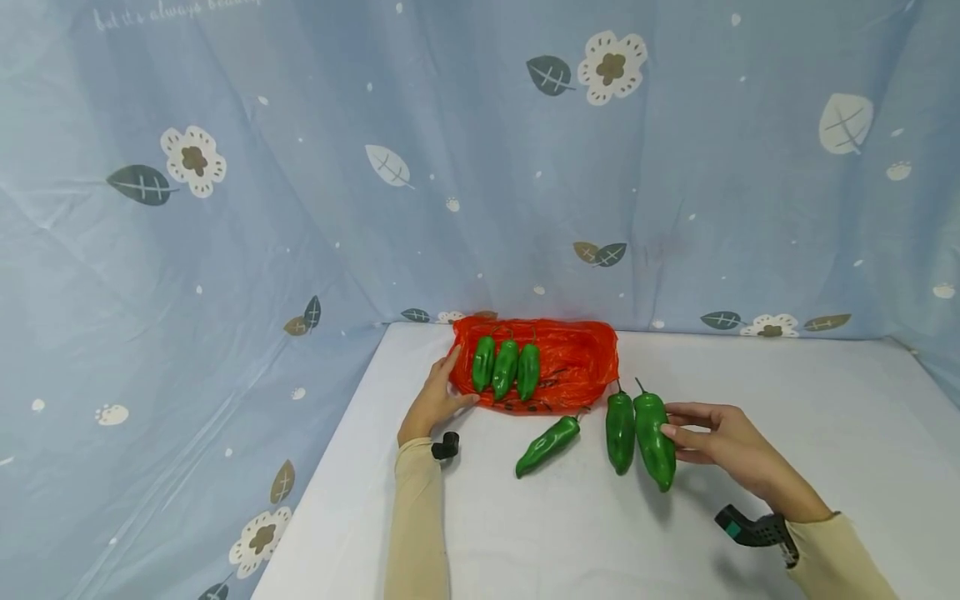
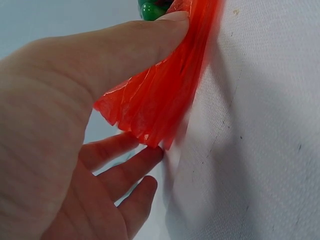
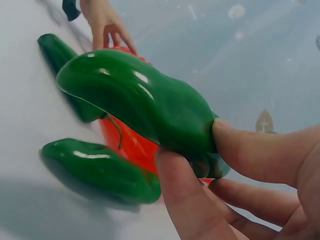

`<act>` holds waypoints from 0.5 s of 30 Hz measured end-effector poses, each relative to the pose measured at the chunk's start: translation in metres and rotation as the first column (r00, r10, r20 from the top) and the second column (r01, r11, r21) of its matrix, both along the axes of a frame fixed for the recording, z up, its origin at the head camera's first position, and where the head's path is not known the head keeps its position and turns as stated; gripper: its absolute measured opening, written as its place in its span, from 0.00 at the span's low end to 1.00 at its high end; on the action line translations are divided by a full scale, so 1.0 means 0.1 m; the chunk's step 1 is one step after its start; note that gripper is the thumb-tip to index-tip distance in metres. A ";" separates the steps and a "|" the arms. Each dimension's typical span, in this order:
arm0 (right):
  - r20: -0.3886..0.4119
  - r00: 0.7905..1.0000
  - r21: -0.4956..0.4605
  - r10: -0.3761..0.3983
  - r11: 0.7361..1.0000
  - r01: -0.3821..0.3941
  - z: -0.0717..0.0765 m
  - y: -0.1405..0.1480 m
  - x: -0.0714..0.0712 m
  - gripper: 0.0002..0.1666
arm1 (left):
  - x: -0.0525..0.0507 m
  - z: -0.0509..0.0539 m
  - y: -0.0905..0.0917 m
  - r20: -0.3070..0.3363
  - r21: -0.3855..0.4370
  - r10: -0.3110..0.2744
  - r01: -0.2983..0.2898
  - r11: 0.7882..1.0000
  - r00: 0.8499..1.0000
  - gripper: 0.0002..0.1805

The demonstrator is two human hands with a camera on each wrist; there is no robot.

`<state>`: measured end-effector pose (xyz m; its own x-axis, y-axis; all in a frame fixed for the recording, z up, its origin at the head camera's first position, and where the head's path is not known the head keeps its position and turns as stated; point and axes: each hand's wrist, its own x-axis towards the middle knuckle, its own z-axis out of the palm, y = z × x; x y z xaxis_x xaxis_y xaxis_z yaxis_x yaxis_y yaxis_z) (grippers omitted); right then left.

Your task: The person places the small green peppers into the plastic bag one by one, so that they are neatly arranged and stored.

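My right hand point(image 1: 731, 442) pinches a long green pepper point(image 1: 655, 442) between thumb and fingers; in the right wrist view this pepper point(image 3: 135, 100) is held above the table. Just left of it, a second green pepper point(image 1: 620, 433) lies on the table, and a third pepper point(image 1: 549, 446) lies slantwise nearer the middle. Three green peppers point(image 1: 506, 371) sit side by side in the left part of an opened red plastic bag point(image 1: 585, 362). My left hand point(image 1: 435, 404) holds the bag's left end, the thumb on the red plastic point(image 2: 155, 105) in the left wrist view.
A white tabletop point(image 1: 540, 542) spreads under everything. Behind it and on the left hangs a blue curtain point(image 1: 480, 167) printed with flowers and leaves, close behind the bag's far edge.
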<state>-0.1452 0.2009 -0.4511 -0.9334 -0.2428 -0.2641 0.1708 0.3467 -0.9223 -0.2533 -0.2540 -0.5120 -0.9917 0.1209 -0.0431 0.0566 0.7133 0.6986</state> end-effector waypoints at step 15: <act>-0.043 0.999 -0.058 -0.016 0.998 0.013 0.09 -0.13 -0.15 0.42 | 0.02 0.01 -0.01 -0.021 0.005 -0.009 0.009 1.000 1.000 0.56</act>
<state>-0.1606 0.1883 -0.4420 -0.9472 -0.2426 -0.2094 0.1350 0.2908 -0.9472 -0.2513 -0.2550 -0.5109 -0.9913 0.1298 -0.0222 0.0772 0.7092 0.7007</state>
